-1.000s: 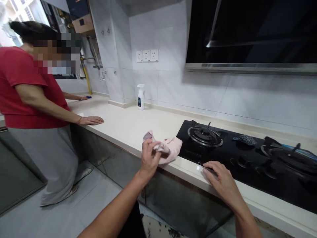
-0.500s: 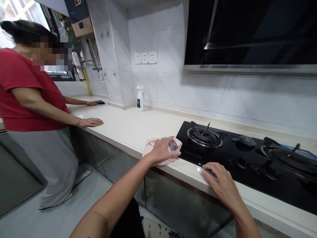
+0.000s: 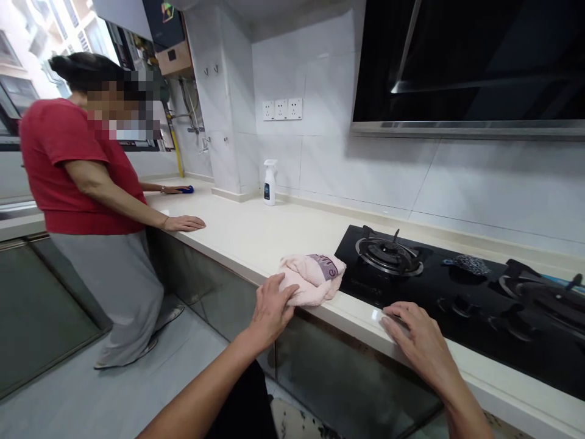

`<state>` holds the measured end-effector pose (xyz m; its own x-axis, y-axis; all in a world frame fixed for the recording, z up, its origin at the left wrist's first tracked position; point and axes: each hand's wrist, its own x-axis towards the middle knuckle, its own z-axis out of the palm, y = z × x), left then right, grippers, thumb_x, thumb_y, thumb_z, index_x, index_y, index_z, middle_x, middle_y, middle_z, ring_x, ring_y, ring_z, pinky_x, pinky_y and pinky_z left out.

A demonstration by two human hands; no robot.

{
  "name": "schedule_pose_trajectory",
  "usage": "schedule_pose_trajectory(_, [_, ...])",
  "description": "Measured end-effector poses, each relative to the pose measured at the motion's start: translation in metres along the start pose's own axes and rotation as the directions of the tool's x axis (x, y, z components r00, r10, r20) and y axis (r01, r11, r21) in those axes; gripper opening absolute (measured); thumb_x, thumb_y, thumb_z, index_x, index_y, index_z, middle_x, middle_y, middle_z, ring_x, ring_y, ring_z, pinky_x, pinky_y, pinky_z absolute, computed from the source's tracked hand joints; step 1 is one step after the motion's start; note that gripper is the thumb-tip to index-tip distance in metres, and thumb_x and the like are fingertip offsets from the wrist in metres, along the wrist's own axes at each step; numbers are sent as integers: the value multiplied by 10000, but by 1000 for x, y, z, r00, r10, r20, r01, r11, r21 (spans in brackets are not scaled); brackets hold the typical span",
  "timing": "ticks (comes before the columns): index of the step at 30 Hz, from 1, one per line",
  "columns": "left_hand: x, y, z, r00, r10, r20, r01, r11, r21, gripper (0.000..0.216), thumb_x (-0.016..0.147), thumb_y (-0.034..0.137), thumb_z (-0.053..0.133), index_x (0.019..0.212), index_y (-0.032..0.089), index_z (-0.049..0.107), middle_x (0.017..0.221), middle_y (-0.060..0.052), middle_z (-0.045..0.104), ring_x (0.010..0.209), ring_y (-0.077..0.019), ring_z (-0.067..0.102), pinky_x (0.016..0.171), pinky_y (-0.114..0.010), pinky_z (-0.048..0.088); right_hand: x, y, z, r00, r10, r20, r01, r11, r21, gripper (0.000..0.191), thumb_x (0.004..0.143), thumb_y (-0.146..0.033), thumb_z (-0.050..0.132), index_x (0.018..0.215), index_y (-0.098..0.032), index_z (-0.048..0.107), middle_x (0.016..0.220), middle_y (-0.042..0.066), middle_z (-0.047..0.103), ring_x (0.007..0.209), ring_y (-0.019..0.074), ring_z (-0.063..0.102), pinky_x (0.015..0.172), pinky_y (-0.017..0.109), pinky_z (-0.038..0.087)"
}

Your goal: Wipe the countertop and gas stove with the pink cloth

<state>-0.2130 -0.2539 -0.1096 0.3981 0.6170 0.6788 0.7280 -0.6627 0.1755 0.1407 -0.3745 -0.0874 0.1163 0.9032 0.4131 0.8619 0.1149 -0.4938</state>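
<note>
A folded pale pink towel (image 3: 306, 277) with a purple-grey printed band lies on the counter against the left edge of the black gas cooktop (image 3: 365, 277). My left hand (image 3: 272, 308) is at the towel's front left side, fingers bent and apart, fingertips touching its edge without a visible grip. On the counter's front edge, before the cooktop, rests my right hand (image 3: 418, 332), its fingers loosely bent and nothing seen in them.
A white spray bottle (image 3: 269, 183) stands near the wall. A metal scouring pad (image 3: 468, 264) lies between the burners. At left, a person in a red shirt (image 3: 86, 164) leans on the counter, one hand on a blue object (image 3: 186, 189). A range hood (image 3: 475, 67) hangs above.
My left hand has come off the towel's top, back toward me to its front left edge. My right hand stays at the counter edge. The view has shifted slightly left.
</note>
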Motion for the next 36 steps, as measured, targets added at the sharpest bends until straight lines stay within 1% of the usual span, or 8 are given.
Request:
schedule_pose_trajectory(4, [20,-12,-14,996,70,-63,-68,997,40,372,947,108,552,1225,277,732,1342,-119,607,1260,-286,556,1010,-449,483,0,-1,2,1000,-15,-17,14,1000,-17,385,1011,-580,478,1117,-310,732,1243,59,675,1157,281,596,986,464,442])
schedule_pose_trajectory(8, [84,-15,-32,999,15,-44,-7,982,191,286,974,216,603,1176,308,784,1139,-122,623,1095,-295,562,909,-436,467,1,-3,1,998,-47,-36,46,998,-32,360,1020,-547,480,1099,-305,734,1210,54,680,1133,271,609,988,460,436])
schedule_pose_trajectory(14, [171,27,-20,974,-120,193,88,982,168,324,1041,280,499,1216,270,772,1099,-114,704,1077,-278,627,956,-413,458,0,-7,0,996,-72,-46,71,997,-26,346,1037,-529,476,1091,-298,728,1201,57,672,1127,264,608,985,461,438])
schedule_pose_trajectory(21, [146,78,18,910,-54,412,106,989,-103,508,1047,482,486,1490,245,567,1309,-89,734,1240,-267,648,1133,-448,447,-1,-7,5,992,-102,-77,97,993,-69,333,1045,-509,482,1087,-288,728,1181,68,672,1111,265,619,964,457,466])
schedule_pose_trajectory(25, [120,58,10,849,47,526,49,985,-167,596,1006,650,493,1534,375,521,1680,-58,430,1572,-377,310,1242,-751,100,-3,-1,13,982,-147,-116,129,981,-146,338,1051,-503,483,1093,-278,731,1195,78,674,1124,269,633,975,467,487])
schedule_pose_trajectory(27, [118,48,7,811,11,584,89,986,-142,647,987,695,492,1575,425,466,1762,-53,250,1618,-415,164,1205,-802,85,-6,5,17,975,-174,-137,147,971,-188,352,1053,-514,480,1104,-275,734,1209,84,680,1146,276,640,976,470,500])
schedule_pose_trajectory(31, [137,33,18,794,-14,607,115,985,-127,584,1014,650,445,1556,439,493,1741,-69,303,1616,-366,196,1218,-767,143,-11,17,23,925,-318,-208,242,915,-323,346,1056,-505,500,1142,-267,736,1223,90,710,1161,284,673,946,446,536])
schedule_pose_trajectory(36, [194,8,63,788,-36,615,108,991,-80,592,1015,650,410,1566,443,472,1707,-50,372,1568,-368,292,1208,-739,229,-20,31,18,882,-447,-152,358,843,-401,332,1056,-481,508,1201,-296,742,1268,66,737,1228,292,685,954,416,576])
